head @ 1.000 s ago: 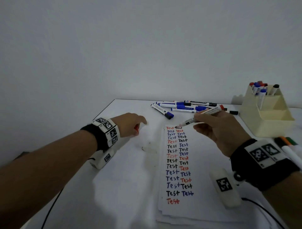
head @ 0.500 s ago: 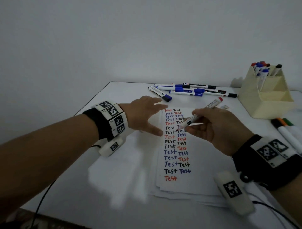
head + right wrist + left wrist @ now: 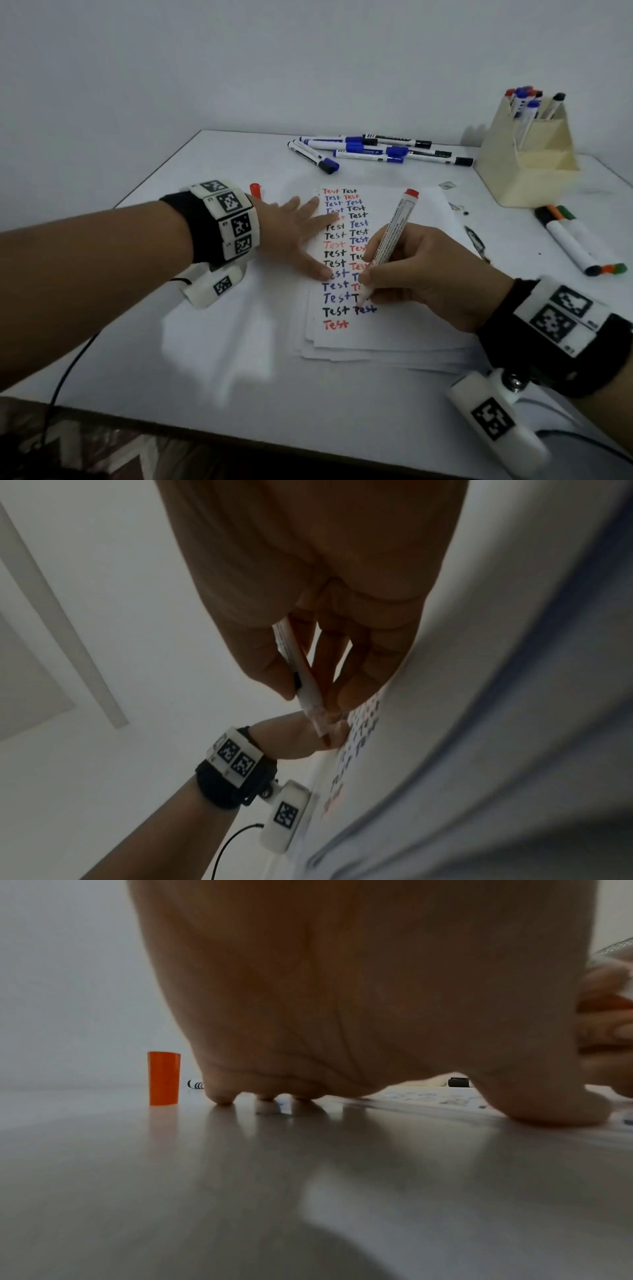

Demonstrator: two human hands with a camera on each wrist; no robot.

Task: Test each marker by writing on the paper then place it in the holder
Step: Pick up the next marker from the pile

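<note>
Red marker poised over the paper

Her right hand (image 3: 416, 274) is pinching the red marker (image 3: 388, 246), tip near the paper (image 3: 404, 329); her left hand (image 3: 294, 236) is pressing it, fingers spread flat.

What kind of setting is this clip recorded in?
Probably a plain desk set up for recording, not a lived-in room: a white table against a bare wall, with loose markers, a marker holder and paper.
</note>
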